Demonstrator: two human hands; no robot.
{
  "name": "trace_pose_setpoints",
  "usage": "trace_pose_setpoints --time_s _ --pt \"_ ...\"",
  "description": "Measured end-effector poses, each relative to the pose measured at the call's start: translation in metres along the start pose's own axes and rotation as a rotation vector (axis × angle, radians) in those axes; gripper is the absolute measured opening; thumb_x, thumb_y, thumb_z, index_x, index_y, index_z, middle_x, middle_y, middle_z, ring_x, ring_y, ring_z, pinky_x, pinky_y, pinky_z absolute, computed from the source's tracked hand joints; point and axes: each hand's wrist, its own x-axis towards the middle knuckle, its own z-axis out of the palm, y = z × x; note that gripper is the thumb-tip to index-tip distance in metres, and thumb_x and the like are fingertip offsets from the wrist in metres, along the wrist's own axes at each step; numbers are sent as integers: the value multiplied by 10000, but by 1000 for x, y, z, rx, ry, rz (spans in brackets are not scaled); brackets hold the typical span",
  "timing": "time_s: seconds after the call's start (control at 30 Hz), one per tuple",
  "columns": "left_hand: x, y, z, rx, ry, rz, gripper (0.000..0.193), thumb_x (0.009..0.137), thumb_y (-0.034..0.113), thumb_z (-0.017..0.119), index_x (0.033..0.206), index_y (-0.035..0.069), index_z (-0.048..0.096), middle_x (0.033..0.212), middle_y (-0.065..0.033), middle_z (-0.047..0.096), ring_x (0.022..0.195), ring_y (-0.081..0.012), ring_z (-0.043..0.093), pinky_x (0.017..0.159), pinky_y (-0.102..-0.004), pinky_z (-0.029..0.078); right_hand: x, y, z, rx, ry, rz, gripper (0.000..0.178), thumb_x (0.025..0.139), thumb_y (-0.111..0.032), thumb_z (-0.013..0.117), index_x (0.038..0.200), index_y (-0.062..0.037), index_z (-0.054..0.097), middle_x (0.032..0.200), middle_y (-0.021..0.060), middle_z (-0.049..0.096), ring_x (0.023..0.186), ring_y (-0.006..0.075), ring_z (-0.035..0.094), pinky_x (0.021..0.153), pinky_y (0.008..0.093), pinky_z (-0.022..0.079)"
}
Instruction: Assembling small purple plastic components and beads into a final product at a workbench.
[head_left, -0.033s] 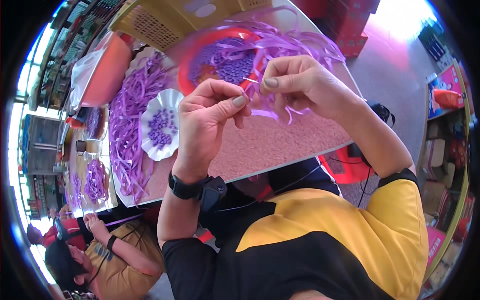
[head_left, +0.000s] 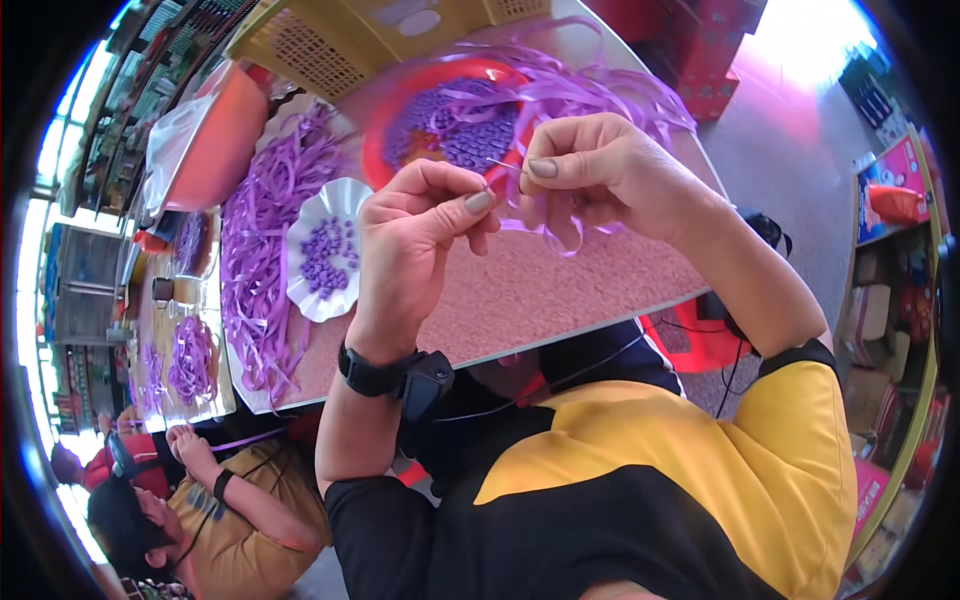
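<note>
My left hand (head_left: 412,225) is raised over the table, thumb and forefinger pinched on something too small to make out. Close to its right, my right hand (head_left: 610,165) pinches a thin, pale needle (head_left: 503,163), whose free end points left, just above the left fingertips. Purple ribbon (head_left: 567,235) hangs in loops below my right fingers. Behind the hands stands a red bowl (head_left: 373,150) of small purple pieces (head_left: 425,115), partly covered by ribbon. To the left of my left hand, a white fluted dish (head_left: 345,197) holds small purple bead-like pieces (head_left: 322,268).
A heap of purple ribbons (head_left: 262,240) covers the table's left side; more ribbons (head_left: 610,90) lie at the back right. A yellow basket (head_left: 310,60) and a pink tub (head_left: 220,140) stand behind. At lower left, a co-worker (head_left: 240,500) sits by a second table.
The table and bowl sit very slightly further right in the picture. Both hands keep their pinch, nearly still; the ribbon loops under my right hand have shifted slightly.
</note>
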Motion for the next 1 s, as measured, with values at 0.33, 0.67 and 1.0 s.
trace_pose_setpoints --time_s 0.33,0.67,1.0 --pt "6 0 -38 -117 -6 -150 133 928 71 662 1003 -38 680 847 -56 663 703 -136 616 614 -252 505 44 -1 19 -105 55 -115 182 958 -208 635 924 -30 625 671 -4 530 537 66 499 513 185 404" --pt "6 -17 -53 -132 11 -137 133 904 90 693 962 -28 679 752 -22 612 613 -90 557 547 -243 482 50 4 1 -335 151 -395 61 920 -78 651 912 -18 644 731 5 570 654 95 561 580 238 459" --pt "3 -17 -51 -153 99 -177 129 901 72 654 974 -33 668 763 -14 601 600 -79 537 492 -234 433 46 22 14 -1100 198 -691 96 844 6 676 936 -7 654 795 81 622 712 194 635 639 295 493"
